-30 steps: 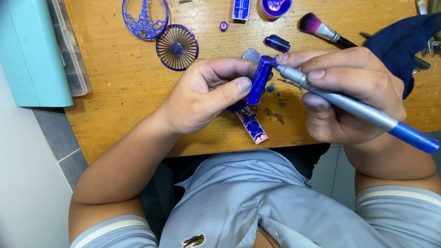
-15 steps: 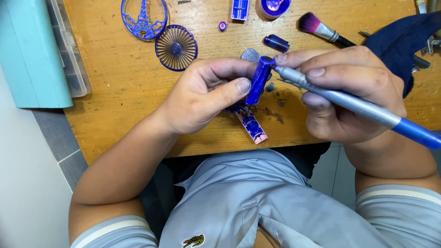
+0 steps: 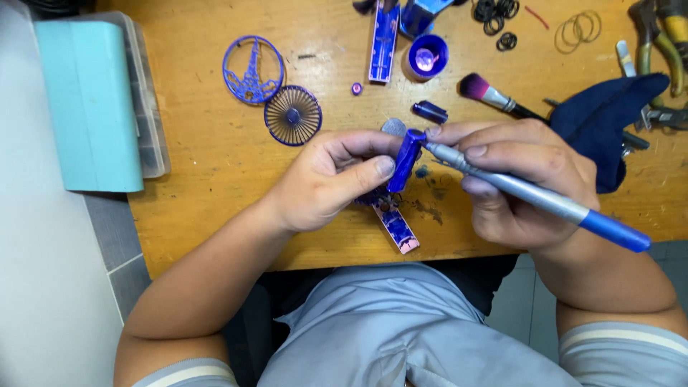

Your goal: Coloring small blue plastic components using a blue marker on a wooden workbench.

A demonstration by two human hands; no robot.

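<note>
Head view: left hand [image 3: 326,183] pinches small blue part [image 3: 405,159], likely light, rigid; right hand [image 3: 527,179] grips pen tool [image 3: 534,199].

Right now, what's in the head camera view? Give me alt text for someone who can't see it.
Seen from above, a left hand pinches a small blue metal piece while the right hand touches it with the tip of a silver and blue pen-like tool. On the wooden table lie two blue round ornaments, a makeup brush and a teal box.

Bright, even light — soft shadows, sharp focus.
</note>
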